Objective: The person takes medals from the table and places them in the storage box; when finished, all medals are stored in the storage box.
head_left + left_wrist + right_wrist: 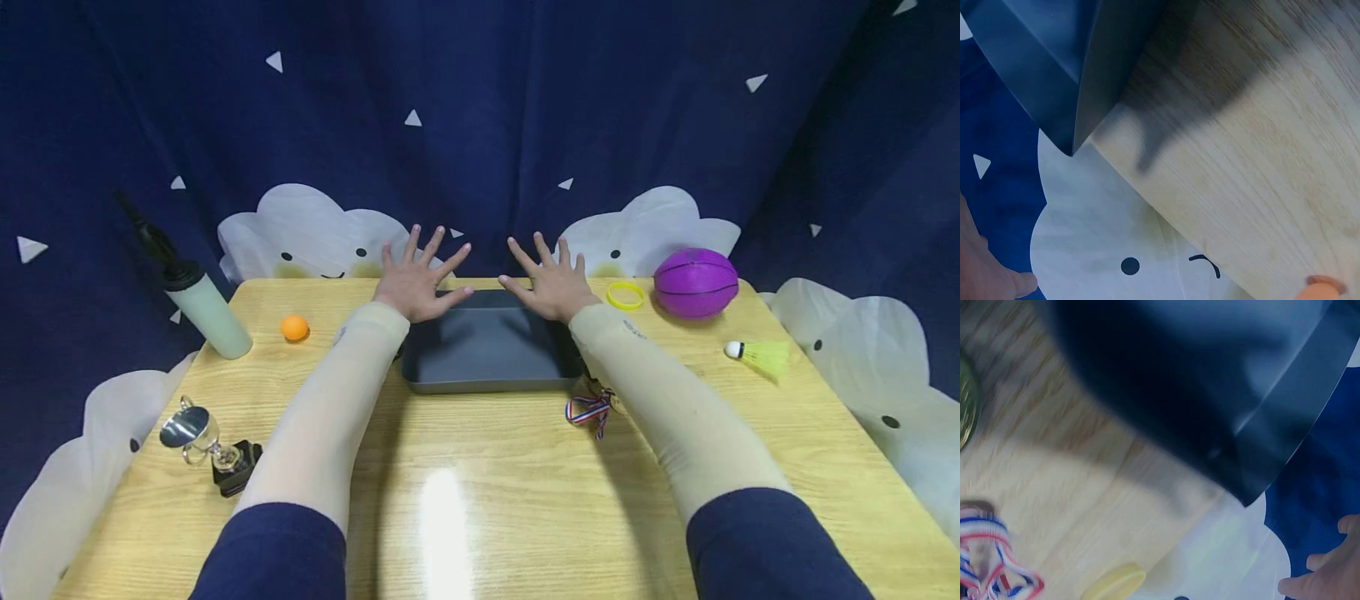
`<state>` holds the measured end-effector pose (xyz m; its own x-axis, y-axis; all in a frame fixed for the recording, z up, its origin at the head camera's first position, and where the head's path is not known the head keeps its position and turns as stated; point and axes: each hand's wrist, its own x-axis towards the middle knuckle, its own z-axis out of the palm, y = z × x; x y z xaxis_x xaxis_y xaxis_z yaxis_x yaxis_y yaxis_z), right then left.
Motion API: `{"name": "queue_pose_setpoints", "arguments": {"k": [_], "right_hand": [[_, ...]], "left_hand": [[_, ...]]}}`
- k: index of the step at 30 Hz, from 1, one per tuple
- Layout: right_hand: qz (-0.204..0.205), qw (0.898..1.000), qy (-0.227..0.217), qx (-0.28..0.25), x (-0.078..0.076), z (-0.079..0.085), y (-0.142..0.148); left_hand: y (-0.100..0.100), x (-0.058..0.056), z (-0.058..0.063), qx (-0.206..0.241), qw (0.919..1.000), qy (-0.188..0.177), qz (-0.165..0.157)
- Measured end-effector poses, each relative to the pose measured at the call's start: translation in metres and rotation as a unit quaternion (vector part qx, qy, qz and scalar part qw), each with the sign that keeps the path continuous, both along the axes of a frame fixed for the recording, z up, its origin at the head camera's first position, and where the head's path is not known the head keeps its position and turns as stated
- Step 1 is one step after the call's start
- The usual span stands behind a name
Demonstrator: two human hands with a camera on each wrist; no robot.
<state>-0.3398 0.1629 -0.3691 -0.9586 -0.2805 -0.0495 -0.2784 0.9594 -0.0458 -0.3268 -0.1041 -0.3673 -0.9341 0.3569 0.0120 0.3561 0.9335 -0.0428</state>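
Both hands are stretched forward with fingers spread, holding nothing. My left hand (414, 283) hovers over the far left corner of a dark grey tray (491, 346). Over its far right corner is my right hand (555, 287), palm downward. The tray lies near the table's back edge, and its inside shows only shadows. A medal (617, 403) with a red, white and blue ribbon (589, 410) lies by the tray's near right corner, partly hidden by my right forearm. In the right wrist view the ribbon (1000, 556) and a yellow wristband (1115, 582) show below the tray.
On the left stand a pale green hand pump (208, 315) with a black top and a silver trophy cup (213, 442), with an orange ping-pong ball (295, 327) nearby. To the right are the yellow wristband (626, 296), a purple ball (696, 283) and a yellow shuttlecock (759, 354). A blue curtain (480, 125) hangs behind.
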Motion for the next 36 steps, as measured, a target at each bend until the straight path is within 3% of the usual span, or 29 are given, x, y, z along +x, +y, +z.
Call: {"name": "queue_pose_setpoints", "arguments": {"k": [6, 14, 19, 22, 25, 28, 30, 33, 36], "right_hand": [[0.001, 1.0, 0.002, 0.004, 0.002, 0.007, 0.0], [0.016, 1.0, -0.006, -0.007, 0.005, 0.004, 0.009], [0.074, 0.996, -0.014, -0.044, 0.016, 0.014, 0.029], [0.099, 0.99, -0.029, -0.098, 0.031, 0.021, 0.05], [0.107, 0.981, -0.053, -0.154, 0.047, 0.023, 0.073], [0.112, 0.97, -0.089, -0.199, 0.062, 0.021, 0.094], [0.12, 0.964, -0.117, -0.209, 0.071, 0.02, 0.104], [0.134, 0.956, -0.167, -0.198, 0.081, 0.018, 0.113], [0.145, 0.951, -0.215, -0.171, 0.088, 0.012, 0.115]], "left_hand": [[-0.005, 0.004, 0.004, -0.001, 1.0, 0.004, 0.005], [-0.007, 0.004, -0.001, 0.005, 1.0, 0.004, -0.001], [-0.014, 0.003, -0.004, 0.076, 0.997, -0.008, -0.008], [-0.022, 0.003, -0.007, 0.148, 0.9884, -0.032, 0.006], [-0.033, 0.004, -0.013, 0.217, 0.9728, -0.073, 0.037], [-0.045, 0.006, -0.019, 0.28, 0.9472, -0.138, 0.073], [-0.051, 0.006, -0.024, 0.322, 0.9222, -0.193, 0.092], [-0.055, 0.008, -0.028, 0.382, 0.873, -0.279, 0.118], [-0.056, 0.012, -0.029, 0.417, 0.8379, -0.33, 0.123]]}}
